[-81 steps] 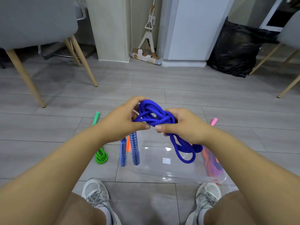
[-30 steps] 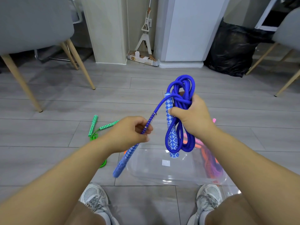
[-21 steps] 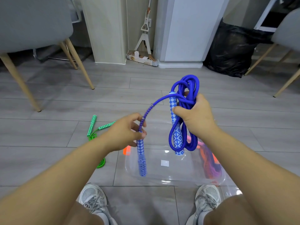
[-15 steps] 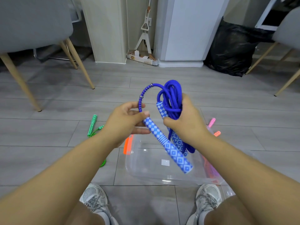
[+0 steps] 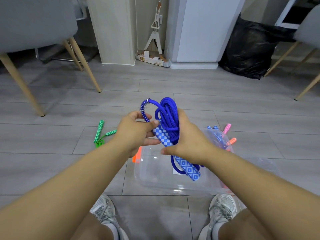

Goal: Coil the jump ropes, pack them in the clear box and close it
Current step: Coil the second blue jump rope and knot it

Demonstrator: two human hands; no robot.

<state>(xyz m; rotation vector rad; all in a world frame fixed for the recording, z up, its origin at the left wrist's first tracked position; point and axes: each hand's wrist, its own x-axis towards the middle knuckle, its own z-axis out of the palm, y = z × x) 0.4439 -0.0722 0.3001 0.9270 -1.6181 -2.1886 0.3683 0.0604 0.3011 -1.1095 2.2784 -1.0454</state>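
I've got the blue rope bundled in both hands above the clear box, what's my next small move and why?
Probably lower the blue jump rope straight down into the clear box. The right hand grips its gathered loops, the left hand holds a handle against them, and the open box sits right underneath. The green rope lies on the floor outside, likely next.

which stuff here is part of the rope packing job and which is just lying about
For the job: blue jump rope, gripped by left hand and right hand; green jump rope on the floor; clear box; pink handle near it.
Lying about: black bag, mop, grey chair.
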